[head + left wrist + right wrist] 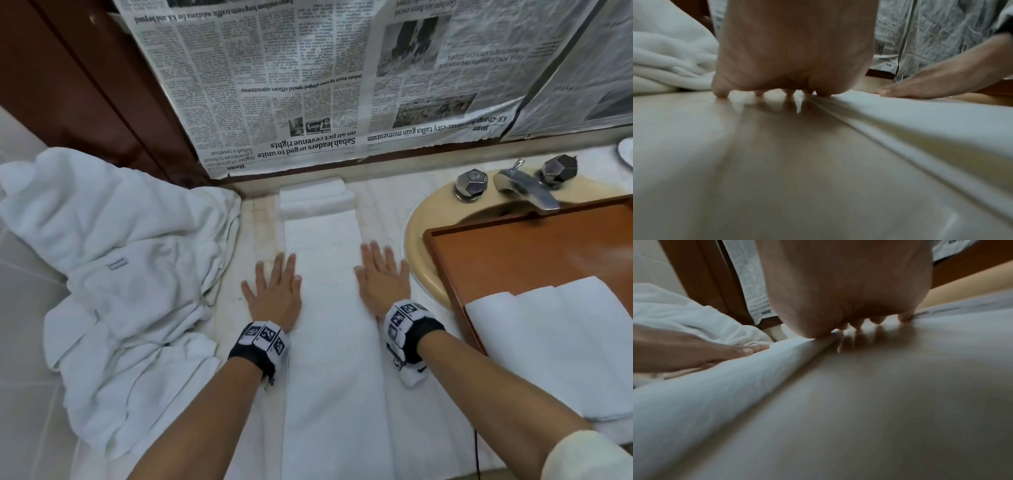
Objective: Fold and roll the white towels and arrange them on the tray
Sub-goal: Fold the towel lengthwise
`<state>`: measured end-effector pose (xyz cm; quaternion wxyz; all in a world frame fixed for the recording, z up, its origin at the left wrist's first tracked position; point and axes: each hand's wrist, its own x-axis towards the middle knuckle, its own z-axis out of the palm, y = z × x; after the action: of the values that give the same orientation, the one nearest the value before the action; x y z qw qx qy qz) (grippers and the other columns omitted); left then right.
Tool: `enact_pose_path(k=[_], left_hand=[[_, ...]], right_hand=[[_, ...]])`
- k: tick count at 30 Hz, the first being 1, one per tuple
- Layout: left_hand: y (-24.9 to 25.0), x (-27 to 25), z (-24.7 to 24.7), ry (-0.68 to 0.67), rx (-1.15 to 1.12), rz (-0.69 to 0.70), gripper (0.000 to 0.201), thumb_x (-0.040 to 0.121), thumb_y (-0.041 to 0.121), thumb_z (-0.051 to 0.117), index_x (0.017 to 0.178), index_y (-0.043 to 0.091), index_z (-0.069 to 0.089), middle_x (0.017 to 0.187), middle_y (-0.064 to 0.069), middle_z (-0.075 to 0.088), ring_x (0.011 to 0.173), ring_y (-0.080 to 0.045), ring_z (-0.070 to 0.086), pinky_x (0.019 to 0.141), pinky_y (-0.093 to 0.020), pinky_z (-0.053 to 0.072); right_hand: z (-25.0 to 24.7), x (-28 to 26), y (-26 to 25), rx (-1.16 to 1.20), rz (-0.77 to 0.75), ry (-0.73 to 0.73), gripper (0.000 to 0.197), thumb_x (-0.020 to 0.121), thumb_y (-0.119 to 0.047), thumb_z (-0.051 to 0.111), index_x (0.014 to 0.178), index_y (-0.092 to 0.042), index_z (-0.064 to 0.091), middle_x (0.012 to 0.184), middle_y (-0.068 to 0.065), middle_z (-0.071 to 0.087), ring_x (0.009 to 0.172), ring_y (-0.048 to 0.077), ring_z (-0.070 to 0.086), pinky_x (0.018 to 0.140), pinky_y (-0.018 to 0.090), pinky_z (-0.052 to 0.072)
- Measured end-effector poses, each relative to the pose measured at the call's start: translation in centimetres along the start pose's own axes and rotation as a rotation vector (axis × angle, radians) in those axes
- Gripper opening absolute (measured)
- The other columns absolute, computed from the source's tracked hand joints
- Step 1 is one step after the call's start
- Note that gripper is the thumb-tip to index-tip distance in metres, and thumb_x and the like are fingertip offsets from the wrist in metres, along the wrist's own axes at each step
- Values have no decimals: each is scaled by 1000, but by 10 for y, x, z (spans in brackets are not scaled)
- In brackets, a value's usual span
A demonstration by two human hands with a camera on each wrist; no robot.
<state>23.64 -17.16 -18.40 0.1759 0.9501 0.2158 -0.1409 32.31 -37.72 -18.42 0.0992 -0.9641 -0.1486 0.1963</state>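
Observation:
A long white towel (325, 308), folded into a narrow strip, runs down the middle of the counter; its far end (315, 198) is bunched into folds. My left hand (272, 294) lies flat and open at the strip's left edge, thumb on the cloth. My right hand (382, 281) lies flat at the right edge. The left wrist view shows my left hand (795, 65) pressed on the counter beside the towel's thick edge (920, 116). In the right wrist view my right hand (849, 296) lies likewise beside the towel (735, 378). The wooden tray (513, 246) at right holds folded white towels (565, 342).
A crumpled heap of white towels (120, 257) fills the counter's left side. The tray lies over a beige sink (424, 219) with a metal tap (527, 188) and two knobs. Newspaper (308, 85) covers the wall behind.

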Motion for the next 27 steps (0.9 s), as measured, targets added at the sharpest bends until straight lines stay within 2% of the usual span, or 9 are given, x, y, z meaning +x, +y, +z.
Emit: enact_pose_path(k=[2, 6, 8, 12, 16, 18, 20, 24, 27], left_hand=[[-7, -13, -4, 3, -35, -6, 53, 105, 49, 13, 155, 48, -5, 164, 19, -11, 153, -23, -10, 120, -59, -3], [-10, -66, 16, -4, -4, 170, 54, 100, 56, 3, 152, 53, -9, 163, 23, -15, 153, -22, -10, 118, -58, -2], [-13, -84, 32, 8, 44, 211, 58, 96, 59, -2, 153, 51, -8, 162, 23, -15, 154, -23, -9, 118, -58, -2], [-15, -83, 38, 28, 67, 152, 57, 102, 57, 9, 156, 45, -2, 163, 24, -8, 154, -23, -5, 118, -60, 0], [1, -59, 29, 9, 67, 103, 56, 103, 56, 6, 153, 45, -17, 159, 26, -23, 151, -22, -22, 118, -60, -10], [9, -46, 24, 11, 50, 69, 57, 103, 56, 5, 153, 44, -17, 159, 26, -24, 151, -23, -22, 118, -61, -10], [14, -29, 19, 12, 27, 44, 57, 103, 56, 5, 154, 44, -16, 159, 26, -23, 151, -23, -21, 118, -61, -10], [20, -5, 4, -23, -3, -4, 56, 104, 54, 8, 156, 43, -11, 162, 24, -18, 152, -25, -18, 118, -63, -9], [30, -23, 3, 1, -74, 27, 55, 105, 51, 10, 157, 42, -5, 163, 24, -15, 152, -24, -14, 118, -62, -9]], right_hand=[[5, -19, 5, 40, -24, 89, 56, 106, -39, 12, 158, -24, -6, 163, -8, -15, 151, 19, -11, 121, 48, -4], [43, -90, -12, -4, -285, 159, 58, 103, -43, 19, 158, -25, 13, 164, -10, 4, 151, 16, 6, 120, 45, 8], [59, -111, -12, -52, -288, 137, 57, 104, -45, 22, 157, -23, 21, 164, -7, 13, 150, 17, 15, 121, 45, 13], [56, -110, -4, -110, -228, 71, 60, 103, -48, 22, 156, -20, 25, 163, -6, 19, 149, 17, 22, 115, 48, 13], [38, -77, -2, -123, -271, -5, 73, 93, -59, -14, 157, -25, -6, 161, -13, -15, 150, 11, -10, 120, 41, -10], [27, -56, -2, -126, -303, -7, 86, 78, -64, -33, 154, -26, -14, 158, -15, -23, 147, 8, -19, 120, 43, -10], [15, -33, -1, -157, -317, -34, 94, 72, -66, -38, 154, -26, -15, 155, -16, -25, 146, 6, -19, 121, 44, -6], [-2, -2, 0, -125, -192, -41, 63, 100, -49, -3, 157, -23, -8, 161, -11, -19, 151, 14, -11, 121, 46, -5], [5, -22, -13, -80, -203, 95, 58, 104, -38, 10, 158, -17, 4, 165, -3, -4, 152, 20, -3, 120, 50, -4]])
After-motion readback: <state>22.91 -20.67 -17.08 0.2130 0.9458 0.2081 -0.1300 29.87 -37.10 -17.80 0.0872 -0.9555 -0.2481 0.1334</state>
